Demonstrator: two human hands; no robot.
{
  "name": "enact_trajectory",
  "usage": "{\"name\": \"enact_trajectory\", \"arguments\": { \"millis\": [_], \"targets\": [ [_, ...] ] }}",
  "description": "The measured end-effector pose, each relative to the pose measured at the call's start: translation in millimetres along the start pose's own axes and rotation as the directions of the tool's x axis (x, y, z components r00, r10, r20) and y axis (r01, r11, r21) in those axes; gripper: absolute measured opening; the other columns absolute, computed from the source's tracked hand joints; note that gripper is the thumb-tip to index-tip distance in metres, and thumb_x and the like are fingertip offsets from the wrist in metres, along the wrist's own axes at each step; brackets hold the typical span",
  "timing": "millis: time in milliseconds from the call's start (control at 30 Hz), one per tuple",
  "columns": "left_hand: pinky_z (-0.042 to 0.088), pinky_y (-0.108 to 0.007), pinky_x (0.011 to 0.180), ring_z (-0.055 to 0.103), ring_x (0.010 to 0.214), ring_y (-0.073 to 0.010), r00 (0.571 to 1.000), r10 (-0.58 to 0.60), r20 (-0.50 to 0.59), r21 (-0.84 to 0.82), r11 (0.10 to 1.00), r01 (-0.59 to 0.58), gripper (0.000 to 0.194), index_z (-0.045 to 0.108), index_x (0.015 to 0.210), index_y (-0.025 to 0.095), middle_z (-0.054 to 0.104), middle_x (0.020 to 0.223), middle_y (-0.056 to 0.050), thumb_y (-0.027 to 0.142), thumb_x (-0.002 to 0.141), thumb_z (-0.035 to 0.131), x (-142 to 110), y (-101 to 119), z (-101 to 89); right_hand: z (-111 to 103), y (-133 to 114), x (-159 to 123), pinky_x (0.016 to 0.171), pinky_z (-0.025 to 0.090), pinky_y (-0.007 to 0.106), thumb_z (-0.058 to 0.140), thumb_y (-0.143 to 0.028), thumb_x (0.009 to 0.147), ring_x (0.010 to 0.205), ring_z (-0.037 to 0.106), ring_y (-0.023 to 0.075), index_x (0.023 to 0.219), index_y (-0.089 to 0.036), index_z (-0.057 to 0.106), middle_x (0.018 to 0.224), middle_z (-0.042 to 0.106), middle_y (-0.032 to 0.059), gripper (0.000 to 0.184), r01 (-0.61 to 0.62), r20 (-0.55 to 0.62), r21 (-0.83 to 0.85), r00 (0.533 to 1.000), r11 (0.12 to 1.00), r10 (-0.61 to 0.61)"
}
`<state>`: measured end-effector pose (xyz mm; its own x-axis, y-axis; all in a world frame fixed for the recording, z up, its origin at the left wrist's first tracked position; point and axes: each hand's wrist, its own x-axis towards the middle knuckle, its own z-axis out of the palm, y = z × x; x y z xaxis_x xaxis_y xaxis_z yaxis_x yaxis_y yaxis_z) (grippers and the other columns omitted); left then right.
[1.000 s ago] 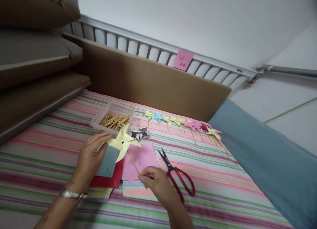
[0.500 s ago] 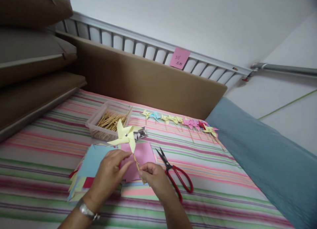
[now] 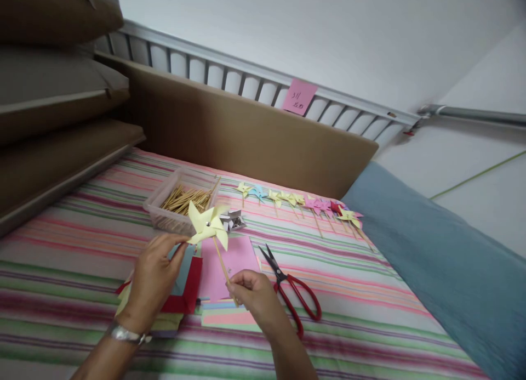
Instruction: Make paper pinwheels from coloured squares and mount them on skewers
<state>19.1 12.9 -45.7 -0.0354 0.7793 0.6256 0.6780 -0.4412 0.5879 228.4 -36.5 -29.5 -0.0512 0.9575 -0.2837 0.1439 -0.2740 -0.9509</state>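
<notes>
A pale yellow paper pinwheel (image 3: 207,225) with a silver pin at its centre stands tilted on a thin wooden stick. My right hand (image 3: 257,295) pinches the lower part of that stick. My left hand (image 3: 158,270), with a silver bracelet at the wrist, is raised at the pinwheel's left blade; its index fingertip is at the blade's tip and the thumb is a little apart. Beneath the hands lie coloured paper sheets: pink paper (image 3: 228,262), red paper (image 3: 191,287) and light blue paper (image 3: 183,270) partly covered by my left hand.
Red-handled scissors (image 3: 287,287) lie right of my right hand. Behind the pinwheel are a clear plastic box (image 3: 154,207) of sticks and a small box of pins (image 3: 234,221). Several finished pinwheels (image 3: 318,205) line the back, before a cardboard panel (image 3: 255,139).
My left hand has moved left, from the stick to the pinwheel's blade. The pinwheel has turned on its pin. My right hand keeps its hold on the stick.
</notes>
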Motion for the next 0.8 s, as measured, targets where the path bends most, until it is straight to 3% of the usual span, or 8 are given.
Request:
{"name": "enact_trajectory", "arguments": {
  "millis": [133, 267, 367, 433, 500, 600, 800],
  "targets": [
    [0.044, -0.035, 0.073, 0.061, 0.079, -0.0218, 0.998, 0.035, 0.055, -0.103, 0.994, -0.029, 0.009, 0.064, 0.086, 0.023, 0.068, 0.08, -0.004, 0.026, 0.08, 0.058, -9, 24, 9.1, 1, 1, 1, 0.049, 0.033, 0.023, 0.063, -0.032, 0.062, 0.047, 0.043, 0.0089, 0.058, -0.015, 0.057, 0.048, 0.05, -0.0034, 0.019, 0.006, 0.005, 0.004, 1.0, 1.0, -0.006],
    [0.046, -0.033, 0.073, 0.061, 0.082, -0.0215, 0.973, 0.149, 0.176, -0.246, 0.964, -0.103, 0.018, 0.063, 0.096, 0.024, 0.068, 0.084, -0.005, 0.022, 0.078, 0.061, -14, 46, 8.6, 1, 4, 3, 0.047, 0.03, 0.022, 0.061, -0.029, 0.062, 0.045, 0.041, 0.0082, 0.059, -0.016, 0.056, 0.047, 0.049, -0.0046, 0.014, 0.025, 0.014, 0.006, 1.0, 1.0, -0.025],
    [0.045, -0.035, 0.08, 0.06, 0.087, -0.0215, 0.987, 0.157, 0.039, -0.191, 0.97, -0.147, 0.022, 0.062, 0.1, 0.024, 0.067, 0.091, -0.005, 0.018, 0.078, 0.061, -10, 44, 0.5, 0, 4, 4, 0.047, 0.031, 0.022, 0.061, -0.029, 0.063, 0.046, 0.042, 0.0084, 0.059, -0.015, 0.057, 0.047, 0.049, -0.0043, 0.015, 0.027, 0.004, 0.005, 1.0, 1.0, -0.027],
    [0.041, -0.04, 0.088, 0.057, 0.096, -0.0235, 0.991, 0.089, -0.102, -0.096, 0.991, -0.099, 0.023, 0.062, 0.101, 0.025, 0.064, 0.102, -0.006, 0.019, 0.078, 0.061, -5, 35, -4.5, 1, 4, 3, 0.049, 0.033, 0.022, 0.063, -0.031, 0.063, 0.048, 0.044, 0.0087, 0.059, -0.015, 0.058, 0.049, 0.05, -0.0036, 0.017, 0.019, 0.003, -0.001, 1.0, 1.0, -0.019],
    [0.037, -0.043, 0.094, 0.054, 0.105, -0.0258, 0.986, 0.022, -0.163, -0.039, 0.999, -0.029, 0.023, 0.061, 0.1, 0.024, 0.061, 0.109, -0.007, 0.023, 0.077, 0.063, 0, 25, -6.5, 2, 4, 2, 0.049, 0.034, 0.023, 0.064, -0.032, 0.063, 0.048, 0.045, 0.0088, 0.06, -0.015, 0.058, 0.05, 0.052, -0.0032, 0.018, 0.01, 0.009, 0.001, 1.0, 1.0, -0.01],
    [0.037, -0.043, 0.095, 0.052, 0.107, -0.0269, 0.99, -0.033, -0.135, -0.021, 0.999, 0.031, 0.02, 0.062, 0.094, 0.023, 0.059, 0.111, -0.008, 0.029, 0.075, 0.066, 3, 17, -4.2, 5, 3, 1, 0.049, 0.034, 0.022, 0.064, -0.031, 0.062, 0.047, 0.044, 0.0085, 0.06, -0.015, 0.058, 0.049, 0.051, -0.0036, 0.016, -0.001, 0.023, 0.0, 1.0, 1.0, 0.001],
    [0.037, -0.043, 0.094, 0.051, 0.108, -0.0265, 0.993, -0.034, -0.11, -0.036, 0.999, 0.03, 0.016, 0.062, 0.085, 0.022, 0.057, 0.112, -0.008, 0.032, 0.074, 0.067, 0, 17, 1.3, 9, 6, 0, 0.049, 0.035, 0.022, 0.063, -0.027, 0.064, 0.047, 0.045, 0.0085, 0.062, -0.015, 0.059, 0.05, 0.052, -0.0035, 0.014, 0.01, 0.046, -0.014, 0.999, 1.0, -0.009]
  ]
}}
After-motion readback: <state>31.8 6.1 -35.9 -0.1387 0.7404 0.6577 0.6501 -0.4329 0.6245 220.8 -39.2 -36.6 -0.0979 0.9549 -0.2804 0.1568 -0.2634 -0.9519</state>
